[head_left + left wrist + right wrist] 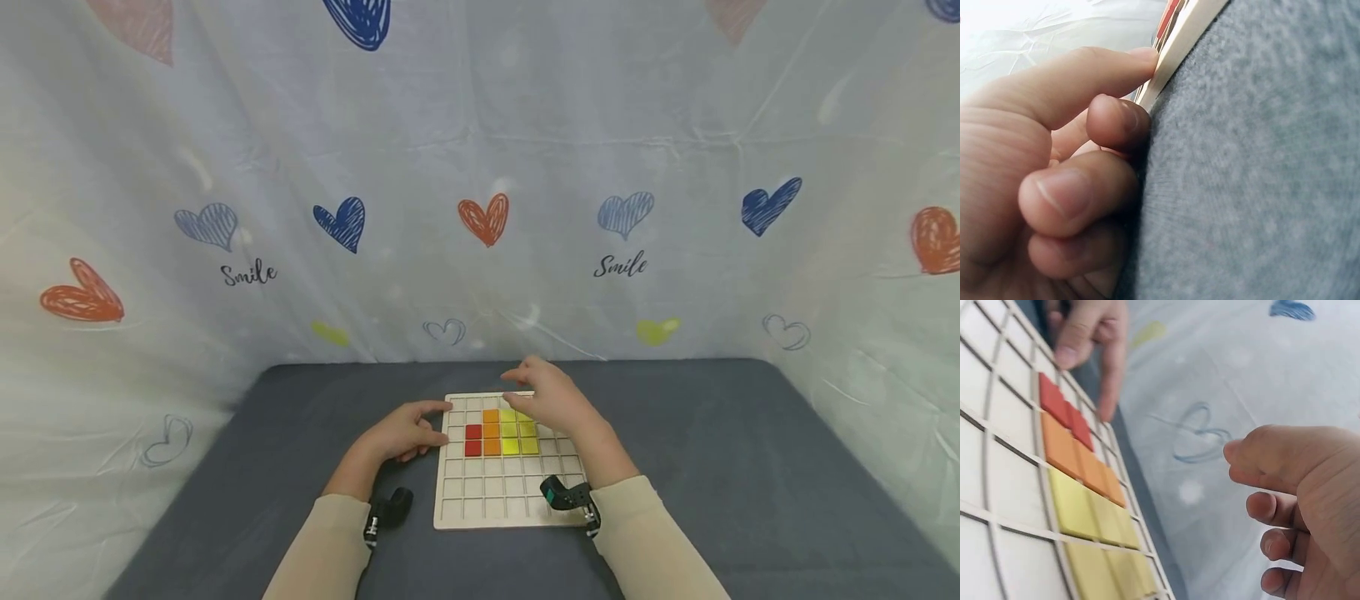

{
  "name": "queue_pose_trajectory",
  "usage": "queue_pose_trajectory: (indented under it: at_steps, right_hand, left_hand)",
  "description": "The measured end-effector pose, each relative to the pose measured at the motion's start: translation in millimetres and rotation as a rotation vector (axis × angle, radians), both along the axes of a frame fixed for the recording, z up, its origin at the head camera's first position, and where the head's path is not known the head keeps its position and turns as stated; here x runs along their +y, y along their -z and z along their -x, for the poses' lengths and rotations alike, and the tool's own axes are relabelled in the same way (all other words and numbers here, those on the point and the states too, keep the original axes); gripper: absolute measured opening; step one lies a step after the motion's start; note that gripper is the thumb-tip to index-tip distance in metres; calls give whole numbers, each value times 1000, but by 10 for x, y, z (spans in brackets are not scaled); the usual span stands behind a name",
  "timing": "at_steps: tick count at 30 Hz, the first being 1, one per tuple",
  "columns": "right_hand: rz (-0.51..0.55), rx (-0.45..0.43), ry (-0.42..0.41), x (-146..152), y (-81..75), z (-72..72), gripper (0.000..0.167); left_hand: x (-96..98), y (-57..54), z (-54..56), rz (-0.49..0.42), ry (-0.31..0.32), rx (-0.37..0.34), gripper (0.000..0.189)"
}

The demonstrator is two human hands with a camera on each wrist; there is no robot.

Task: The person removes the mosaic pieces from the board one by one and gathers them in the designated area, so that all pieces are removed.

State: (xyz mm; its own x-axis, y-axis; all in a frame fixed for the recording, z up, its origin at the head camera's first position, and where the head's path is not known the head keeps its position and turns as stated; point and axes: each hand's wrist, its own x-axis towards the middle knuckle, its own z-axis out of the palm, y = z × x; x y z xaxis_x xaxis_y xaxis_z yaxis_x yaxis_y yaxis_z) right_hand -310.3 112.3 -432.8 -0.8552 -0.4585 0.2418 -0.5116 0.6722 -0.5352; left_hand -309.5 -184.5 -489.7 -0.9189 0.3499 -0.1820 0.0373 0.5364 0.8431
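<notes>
A pale wooden grid board [472, 508] lies on the dark table, with red tiles [473, 440], orange tiles [491, 431] and several yellow tiles [519, 437] set in its squares. My left hand [401, 432] is at the board's left side, thumb and index finger extended onto the edge, the other fingers bent. The left wrist view shows the thumb tip against the board's side [1175, 53]. Over the board's far right part hovers my right hand [551, 400], thumb and index finger apart. In the right wrist view, nothing is between the fingers [1272, 456] of this hand.
The dark grey tabletop [712, 500] surrounds the board. Behind and beside it hangs a white curtain [480, 317] printed with hearts. Each sleeved wrist carries a black camera mount, the left one [390, 508] beside the board and the right one [566, 493] over its near right part.
</notes>
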Motion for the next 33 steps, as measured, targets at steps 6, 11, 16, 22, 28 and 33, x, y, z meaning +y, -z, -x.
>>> queue_pose_trajectory:
  at_steps: [6,11,16,22,28,33]
  right_hand:
    - [-90,51,-18,-203,110,-9,32]
    - [-221,65,17,-280,215,-8,30]
    - [-274,98,60,-299,290,-20,20]
    - [-216,82,74,-305,323,-22,16]
    - [-191,40,96,-328,329,-15,20]
    - [-202,68,117,-352,328,-7,23]
  left_hand:
    - [17,-28,2,-22,10,-13,67]
    - [17,-50,-1,-35,9,-22,68]
    - [0,-39,7,-53,14,-29,68]
    - [-10,-40,-6,-56,13,-40,68]
    - [-6,-40,-18,-61,16,-48,69]
    - [-6,-45,-27,-58,15,-44,68]
